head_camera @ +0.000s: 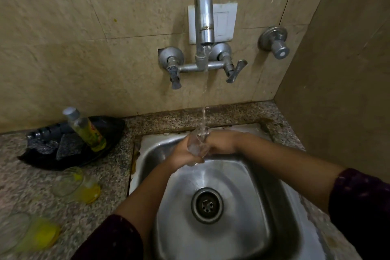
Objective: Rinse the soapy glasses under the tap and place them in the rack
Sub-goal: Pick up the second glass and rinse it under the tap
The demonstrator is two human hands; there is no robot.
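A clear glass (197, 145) is held upright over the steel sink (274, 207), right under the running stream from the tap (203, 12). My left hand (182, 153) wraps its lower part from the left. My right hand (221, 142) grips it from the right, near the rim. Water falls into the glass and spills down toward the drain (207, 205). Two more glasses with yellow bottoms lie on their sides on the counter to the left, one (77, 184) near the sink, the other (27, 232) at the front left. No rack is in view.
A black tray (109, 133) at the back left holds a dish-soap bottle (86, 130) and a dark scrub pad (69, 145). The speckled granite counter (109, 186) surrounds the sink. Tap handles (235, 72) and a separate wall valve (274, 42) stick out from the tiled wall.
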